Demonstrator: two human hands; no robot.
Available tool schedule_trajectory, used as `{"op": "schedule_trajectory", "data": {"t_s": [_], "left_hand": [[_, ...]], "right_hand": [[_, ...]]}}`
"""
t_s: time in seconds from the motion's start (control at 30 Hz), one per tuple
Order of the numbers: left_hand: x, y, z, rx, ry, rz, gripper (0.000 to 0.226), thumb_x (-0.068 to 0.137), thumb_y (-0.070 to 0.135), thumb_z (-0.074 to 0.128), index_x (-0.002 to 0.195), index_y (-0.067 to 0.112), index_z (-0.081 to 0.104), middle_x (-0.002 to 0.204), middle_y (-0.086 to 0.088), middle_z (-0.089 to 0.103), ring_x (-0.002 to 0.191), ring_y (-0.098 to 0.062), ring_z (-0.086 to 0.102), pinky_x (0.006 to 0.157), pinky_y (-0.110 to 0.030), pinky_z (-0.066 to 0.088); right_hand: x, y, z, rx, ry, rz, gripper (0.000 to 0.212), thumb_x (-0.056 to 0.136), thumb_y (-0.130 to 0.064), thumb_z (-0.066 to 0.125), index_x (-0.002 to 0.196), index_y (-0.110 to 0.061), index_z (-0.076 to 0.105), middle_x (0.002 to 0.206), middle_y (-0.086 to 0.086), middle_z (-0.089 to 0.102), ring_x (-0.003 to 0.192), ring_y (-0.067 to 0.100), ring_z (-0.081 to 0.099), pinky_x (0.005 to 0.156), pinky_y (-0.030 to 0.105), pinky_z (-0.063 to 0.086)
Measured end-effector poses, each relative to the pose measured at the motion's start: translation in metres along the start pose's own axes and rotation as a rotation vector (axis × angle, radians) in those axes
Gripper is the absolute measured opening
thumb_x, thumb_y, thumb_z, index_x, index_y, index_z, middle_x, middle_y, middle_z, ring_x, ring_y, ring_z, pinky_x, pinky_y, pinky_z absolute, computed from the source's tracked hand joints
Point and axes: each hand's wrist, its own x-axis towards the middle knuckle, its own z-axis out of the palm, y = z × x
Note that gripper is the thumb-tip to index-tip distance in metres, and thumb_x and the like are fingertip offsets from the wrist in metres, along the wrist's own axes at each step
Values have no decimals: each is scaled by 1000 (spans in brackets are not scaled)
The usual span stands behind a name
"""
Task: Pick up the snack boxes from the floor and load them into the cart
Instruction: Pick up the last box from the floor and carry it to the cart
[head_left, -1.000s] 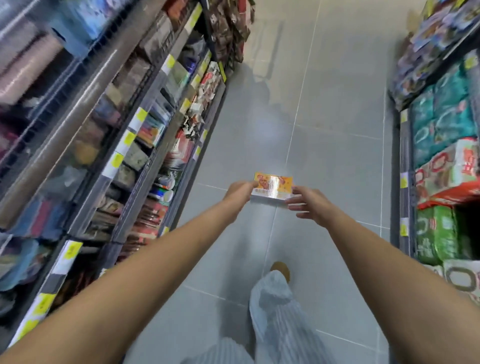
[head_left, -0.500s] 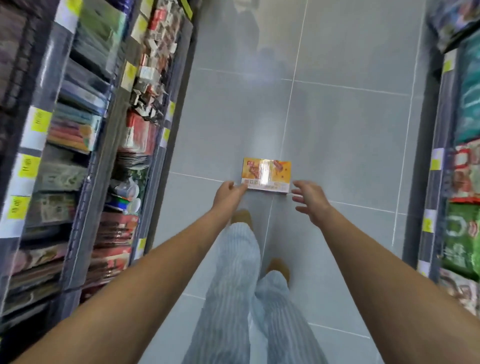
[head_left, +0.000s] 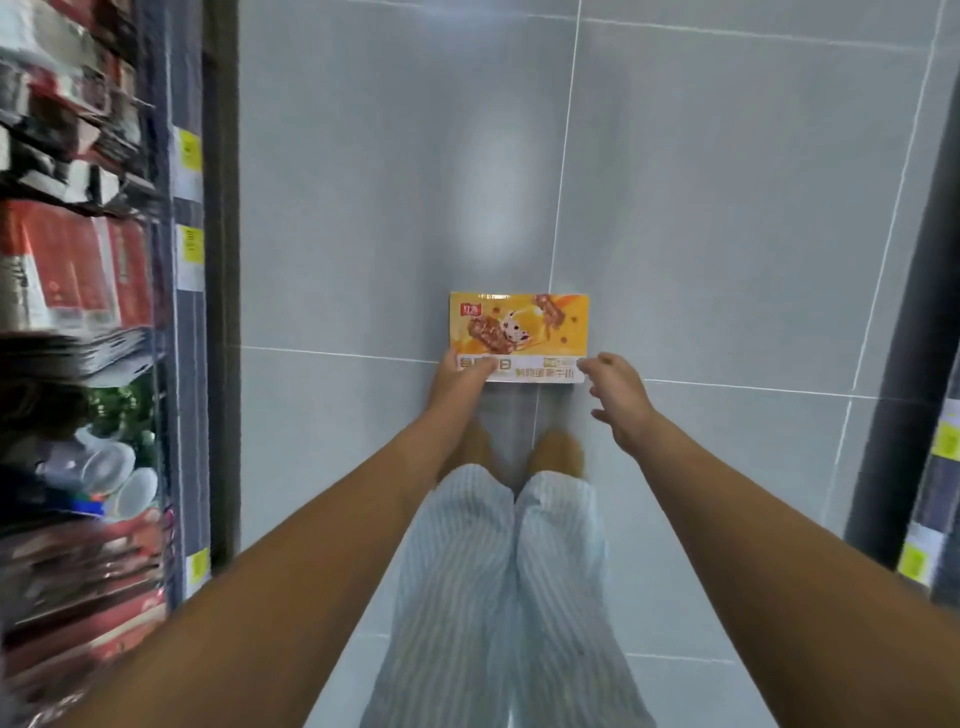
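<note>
A yellow-orange snack box (head_left: 519, 327) lies flat and face up just ahead of my feet, low over the grey tiled floor; I cannot tell whether it rests on the tiles. My left hand (head_left: 457, 379) grips its near left corner, thumb on the top face. My right hand (head_left: 618, 400) is at the near right corner with fingers spread, only the fingertips at the box's edge. No cart is in view.
Stocked shelving (head_left: 78, 260) with yellow price tags runs along the left of the aisle, and another shelf edge (head_left: 935, 415) lines the right. My striped trouser legs (head_left: 498, 571) and brown shoes (head_left: 556, 452) stand just behind the box.
My view has tilted down towards the floor and my feet. The box and both hands have dropped lower, and the box's top face now shows in full.
</note>
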Motion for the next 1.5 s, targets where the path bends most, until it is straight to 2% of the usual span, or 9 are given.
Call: {"op": "schedule_trajectory", "data": {"t_s": [0.13,0.23,0.4,0.7,0.87,1.0,1.2,1.33,1.5], "left_hand": [[72,-16,14,-7,16,-40,44,93,17,55,134,12,41,119,-1,56,103,-22,56,85,-30,44],[124,-25,19,-12,60,-63,57,89,22,60,138,11,34,128,-6,55,111,-24,58,84,-30,47],[183,-55,29,-25,146,-136,80,81,30,63,147,12,22,143,-10,44,121,-25,53,98,-38,45],[203,-72,33,19,144,-123,58,85,20,63,135,18,34,127,-3,55,104,-19,59,77,-29,49],[168,-58,25,40,93,-123,56,86,20,63,134,19,34,124,-4,56,98,-18,61,69,-25,47],[121,-34,12,49,129,-69,54,82,26,65,128,21,38,123,-6,58,105,-24,62,92,-39,52],[20,3,-25,66,153,12,59,68,36,61,121,29,38,124,-5,55,110,-25,59,92,-45,53],[-61,20,-47,-20,160,48,45,86,21,62,122,27,36,120,-3,57,99,-20,65,78,-32,57],[-154,31,-71,-114,170,133,42,92,6,53,125,20,31,112,1,52,79,-3,58,53,-13,48]], "right_hand": [[70,11,18,-56,-21,10,43,95,-19,51,136,-14,40,117,1,49,102,16,46,89,31,37],[122,21,30,-117,24,-16,28,89,-19,55,116,-18,46,125,8,54,112,26,53,94,37,43],[186,46,45,-177,96,26,53,81,-25,60,128,-12,41,130,14,51,120,34,49,104,49,40],[206,57,46,46,99,39,32,83,-14,59,109,-17,42,102,3,58,83,19,62,68,31,51],[174,44,27,43,143,21,24,87,-13,56,107,-15,43,84,-4,54,69,11,56,56,25,42],[128,22,8,67,122,-7,25,90,-14,58,107,-14,41,85,-4,56,68,11,58,55,25,44],[19,-25,-20,71,70,-90,23,91,-11,57,107,-11,40,84,-1,57,68,13,59,57,26,48],[-43,-47,-29,31,15,-143,23,91,-14,55,110,-12,42,85,-2,57,69,13,60,59,27,48],[-115,-74,-36,-96,-41,-199,33,62,-41,59,90,-25,51,101,6,64,102,30,62,91,48,52]]}}
